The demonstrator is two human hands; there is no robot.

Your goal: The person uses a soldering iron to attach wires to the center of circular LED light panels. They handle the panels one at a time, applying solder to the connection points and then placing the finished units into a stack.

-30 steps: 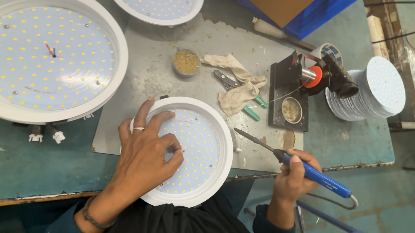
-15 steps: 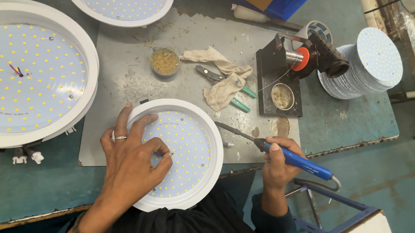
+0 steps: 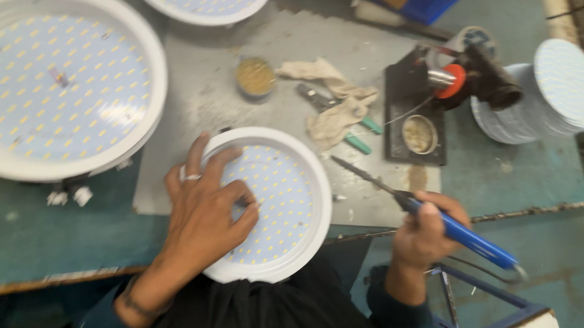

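While the left hand (image 3: pixel 203 216) lies spread on the LED panel (image 3: pixel 270 206), fingers (image 3: pixel 229 164) splayed and flat on its face, clasping nothing, the right hand (image 3: pixel 425 234) is closed around the blue handle of a soldering iron (image 3: pixel 436 218).

Item 1, LED panel: round, white-rimmed, at the near edge of the bench (image 3: pixel 538 177), partly overhanging it toward the person's lap. Risk: with weight pressed on its near half it could tip or slide off; the hand alone appears to steady it.

Item 2, soldering iron: tip points toward the panel's right rim, just off it, above the grey mat (image 3: pixel 196 92). Risk: the tip could touch the plastic rim or the left fingertips, which lie near the work spot, and mark or burn them. Its cord trails off the near edge by the blue frame (image 3: pixel 490 321) and might snag.

Item 3, iron stand (image 3: pixel 422 104): black base with a small tin, toward the right edge. Reaching back to it crosses the rag (image 3: pixel 335 110) and green-handled pliers (image 3: pixel 338 116); a hot tip on cloth could scorch it.

Item 4, large panel (image 3: pixel 63 85): at the left edge, well apart from the iron.

Item 5, stacked discs (image 3: pixel 542 97): at the right edge, leaning; a knock could topple them.

Item 6, small pot (image 3: pixel 255 77): mid-mat, open-topped, liable to spill if bumped.
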